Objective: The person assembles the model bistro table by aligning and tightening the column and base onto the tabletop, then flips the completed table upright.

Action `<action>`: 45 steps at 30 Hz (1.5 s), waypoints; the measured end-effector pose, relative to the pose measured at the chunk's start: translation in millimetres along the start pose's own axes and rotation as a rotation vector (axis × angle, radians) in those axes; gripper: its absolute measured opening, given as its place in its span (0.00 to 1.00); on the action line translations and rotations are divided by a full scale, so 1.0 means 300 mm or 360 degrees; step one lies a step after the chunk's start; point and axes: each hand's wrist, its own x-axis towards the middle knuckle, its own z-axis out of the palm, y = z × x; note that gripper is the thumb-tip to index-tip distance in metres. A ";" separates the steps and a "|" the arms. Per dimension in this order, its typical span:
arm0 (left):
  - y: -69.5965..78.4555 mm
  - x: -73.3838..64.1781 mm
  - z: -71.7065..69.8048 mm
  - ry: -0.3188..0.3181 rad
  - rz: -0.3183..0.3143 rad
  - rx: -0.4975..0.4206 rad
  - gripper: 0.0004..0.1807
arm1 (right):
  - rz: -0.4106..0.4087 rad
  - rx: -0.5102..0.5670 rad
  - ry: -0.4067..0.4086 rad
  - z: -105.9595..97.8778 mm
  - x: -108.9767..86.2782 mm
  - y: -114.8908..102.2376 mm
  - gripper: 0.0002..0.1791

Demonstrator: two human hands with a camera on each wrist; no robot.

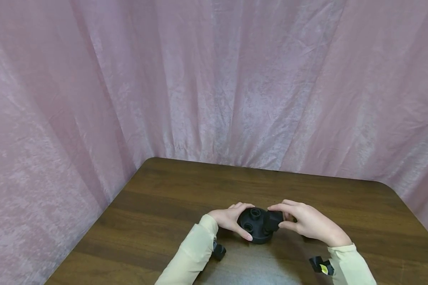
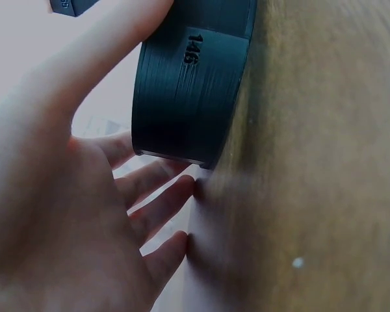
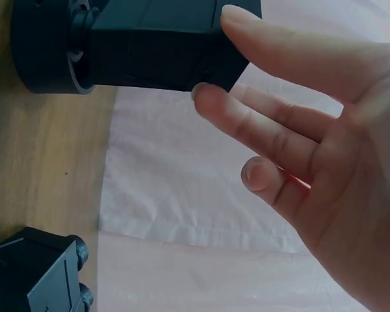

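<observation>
A black round base (image 1: 259,239) with threaded round openings on top sits on the wooden table. My left hand (image 1: 231,219) grips its left side, thumb at the near edge and fingers round the far edge. In the left wrist view the curved side of the base (image 2: 188,97) carries the raised number 146. On the base's right side is a black angular block (image 1: 273,221), joined at a round neck seen in the right wrist view. My right hand (image 1: 308,221) pinches the outer end of this block (image 3: 162,49) between thumb and fingers.
Another black angular piece (image 3: 36,270) with round knobs lies on the table, mostly hidden below my right hand in the head view. Pink curtains (image 1: 235,79) hang behind the far edge of the table (image 1: 185,186). A small black camera (image 1: 219,251) is strapped to my left wrist.
</observation>
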 end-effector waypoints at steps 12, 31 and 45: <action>-0.003 -0.001 0.000 0.0010 0.0023 0.0000 0.50 | -0.0017 0.0076 0.0016 -0.007 -0.002 0.008 0.24; -0.001 0.004 0.010 0.0017 0.0003 -0.0005 0.51 | 0.0179 -0.0033 0.0118 0.065 0.027 0.023 0.20; 0.001 0.005 0.008 0.0017 -0.0025 -0.0031 0.50 | 0.0006 -0.0078 0.0099 0.046 0.012 0.041 0.25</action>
